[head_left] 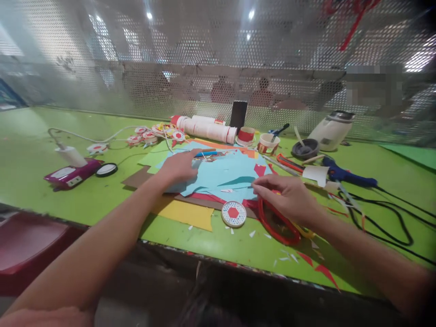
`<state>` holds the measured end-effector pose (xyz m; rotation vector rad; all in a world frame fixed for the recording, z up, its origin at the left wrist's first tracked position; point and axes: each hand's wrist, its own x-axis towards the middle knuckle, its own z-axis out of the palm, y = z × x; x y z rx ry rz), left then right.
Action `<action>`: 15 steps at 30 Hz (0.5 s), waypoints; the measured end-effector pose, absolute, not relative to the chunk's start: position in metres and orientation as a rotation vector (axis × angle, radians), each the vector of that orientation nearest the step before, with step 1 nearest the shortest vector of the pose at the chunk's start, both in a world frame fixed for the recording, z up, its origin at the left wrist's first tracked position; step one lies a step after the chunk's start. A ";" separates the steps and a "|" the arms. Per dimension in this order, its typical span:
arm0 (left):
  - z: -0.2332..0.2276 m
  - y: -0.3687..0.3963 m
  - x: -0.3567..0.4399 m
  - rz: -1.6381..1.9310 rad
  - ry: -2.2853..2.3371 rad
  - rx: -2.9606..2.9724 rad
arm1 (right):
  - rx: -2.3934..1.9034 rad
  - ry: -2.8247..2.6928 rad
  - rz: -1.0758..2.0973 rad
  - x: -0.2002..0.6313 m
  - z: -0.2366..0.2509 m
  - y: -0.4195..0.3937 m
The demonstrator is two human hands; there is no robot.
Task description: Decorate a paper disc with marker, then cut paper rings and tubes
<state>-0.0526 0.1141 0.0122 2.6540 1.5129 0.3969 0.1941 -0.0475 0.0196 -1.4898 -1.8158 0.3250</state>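
Note:
My left hand lies flat, fingers apart, on a pile of light blue paper sheets, its fingertips by a blue pen. My right hand rests at the pile's right edge, curled over red-handled scissors; whether it grips them I cannot tell. A round white disc with a red hexagon sits just left of the scissors. Yellow paper and brown paper poke out beneath the pile.
Green table with paper scraps. Back: white rolls, a dark phone, paper cups, small round ornaments. Left: magenta power strip with white plug. Right: blue glue gun, black cable, white jar. Perforated screen behind.

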 end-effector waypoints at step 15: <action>0.018 0.090 -0.041 1.125 1.171 2.765 | -1.376 -1.813 0.201 0.188 0.001 -0.058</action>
